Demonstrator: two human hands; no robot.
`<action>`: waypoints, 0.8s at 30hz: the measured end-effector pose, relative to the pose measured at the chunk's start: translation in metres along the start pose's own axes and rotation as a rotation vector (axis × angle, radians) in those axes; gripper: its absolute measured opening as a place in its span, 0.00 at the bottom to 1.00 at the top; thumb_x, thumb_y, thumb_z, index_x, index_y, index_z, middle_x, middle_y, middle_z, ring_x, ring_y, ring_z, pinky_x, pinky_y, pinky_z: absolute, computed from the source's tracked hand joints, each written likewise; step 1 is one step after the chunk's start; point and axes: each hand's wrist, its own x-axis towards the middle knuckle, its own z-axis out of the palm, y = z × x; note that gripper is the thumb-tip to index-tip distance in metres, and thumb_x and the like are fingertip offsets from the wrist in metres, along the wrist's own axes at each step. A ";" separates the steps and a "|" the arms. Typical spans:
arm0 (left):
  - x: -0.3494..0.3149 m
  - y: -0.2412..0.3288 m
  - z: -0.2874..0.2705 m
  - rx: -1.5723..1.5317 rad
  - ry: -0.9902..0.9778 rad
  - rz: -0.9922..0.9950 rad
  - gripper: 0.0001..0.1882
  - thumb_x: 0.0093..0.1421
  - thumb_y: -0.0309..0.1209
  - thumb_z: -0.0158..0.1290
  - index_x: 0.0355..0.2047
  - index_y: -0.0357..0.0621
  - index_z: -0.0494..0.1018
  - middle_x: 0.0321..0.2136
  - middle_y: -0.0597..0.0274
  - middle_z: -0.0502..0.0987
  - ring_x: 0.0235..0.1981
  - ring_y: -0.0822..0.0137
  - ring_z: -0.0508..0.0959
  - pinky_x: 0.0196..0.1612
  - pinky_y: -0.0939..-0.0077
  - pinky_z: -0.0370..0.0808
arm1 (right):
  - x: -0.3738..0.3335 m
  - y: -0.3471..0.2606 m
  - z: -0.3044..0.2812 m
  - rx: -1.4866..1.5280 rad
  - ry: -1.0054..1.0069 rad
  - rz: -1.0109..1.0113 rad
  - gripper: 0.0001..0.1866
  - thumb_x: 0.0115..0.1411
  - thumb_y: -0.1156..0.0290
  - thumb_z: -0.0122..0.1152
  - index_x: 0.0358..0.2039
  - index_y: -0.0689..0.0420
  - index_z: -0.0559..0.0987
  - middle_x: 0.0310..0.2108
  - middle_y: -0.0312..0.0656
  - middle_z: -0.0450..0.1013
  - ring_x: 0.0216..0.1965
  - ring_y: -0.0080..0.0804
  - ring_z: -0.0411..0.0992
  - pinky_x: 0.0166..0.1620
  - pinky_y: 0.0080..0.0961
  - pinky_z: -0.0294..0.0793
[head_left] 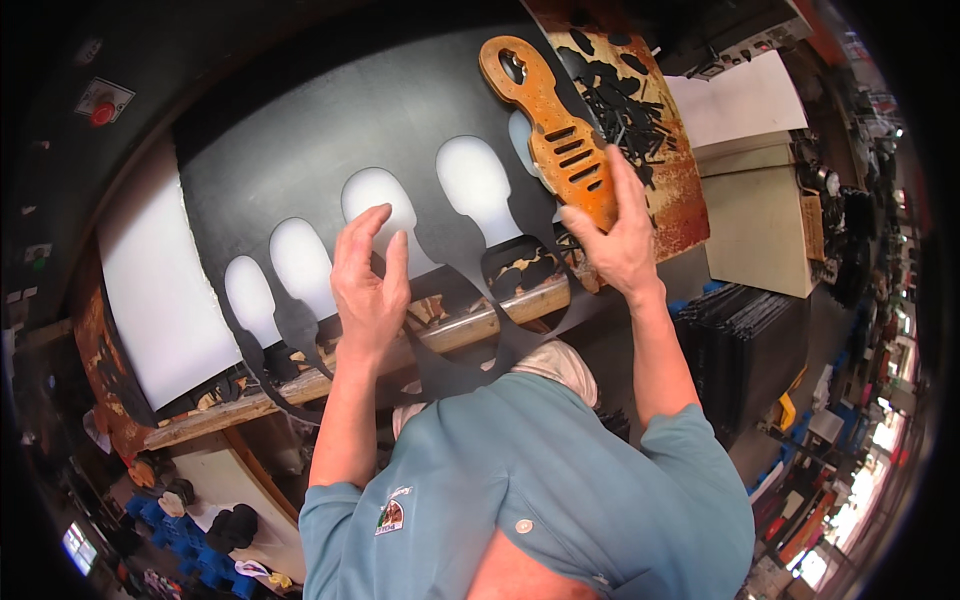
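Note:
A black flexible sheet (290,135) lies across a white board (150,290). Sole-shaped holes run in a row along its near side, with white showing through them, and its thin cut strips droop over the near edge toward my body. My right hand (625,245) grips the near end of an orange sole-shaped cutting die (545,100), thumb on one side and fingers on the other. Slots and a round opening pierce the die, which rests at the sheet's right end, partly over a cut-out. Above the middle holes, my left hand (368,290) holds nothing, its thumb apart from the fingers.
Black offcuts (615,95) litter a rusty, worn surface (682,200) at right. A wooden rail (500,315) borders the near side. Dark machine panels with a red button (102,113) stand at left. Stacked black sheets (750,325) stand at lower right; blue crates (190,545) are at lower left.

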 end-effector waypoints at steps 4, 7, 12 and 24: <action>0.007 -0.010 -0.006 0.096 0.001 0.118 0.21 0.65 0.21 0.63 0.58 0.35 0.78 0.55 0.42 0.81 0.56 0.44 0.81 0.59 0.57 0.79 | 0.025 0.021 0.012 -0.418 -0.031 -0.284 0.56 0.52 0.48 0.82 0.73 0.67 0.67 0.72 0.68 0.60 0.72 0.67 0.60 0.74 0.55 0.61; 0.005 -0.001 0.006 0.007 -0.109 0.038 0.24 0.66 0.26 0.62 0.62 0.34 0.76 0.64 0.37 0.75 0.65 0.41 0.76 0.68 0.54 0.73 | 0.039 0.034 0.008 -0.300 -0.104 -0.251 0.56 0.48 0.51 0.85 0.71 0.66 0.69 0.73 0.67 0.58 0.72 0.67 0.60 0.73 0.56 0.63; 0.002 0.031 0.032 -0.416 -0.189 -0.364 0.34 0.73 0.34 0.59 0.74 0.31 0.63 0.78 0.35 0.55 0.81 0.47 0.53 0.79 0.57 0.55 | 0.052 0.043 0.004 -0.305 -0.176 -0.311 0.55 0.45 0.52 0.84 0.70 0.66 0.70 0.72 0.66 0.59 0.72 0.67 0.60 0.72 0.55 0.65; 0.037 0.020 0.047 0.033 -0.301 -0.369 0.22 0.69 0.37 0.62 0.31 0.27 0.69 0.20 0.40 0.72 0.24 0.59 0.71 0.30 0.56 0.72 | 0.059 0.024 -0.007 -0.047 -0.188 -0.193 0.51 0.41 0.59 0.82 0.66 0.68 0.76 0.68 0.61 0.67 0.65 0.59 0.69 0.68 0.46 0.71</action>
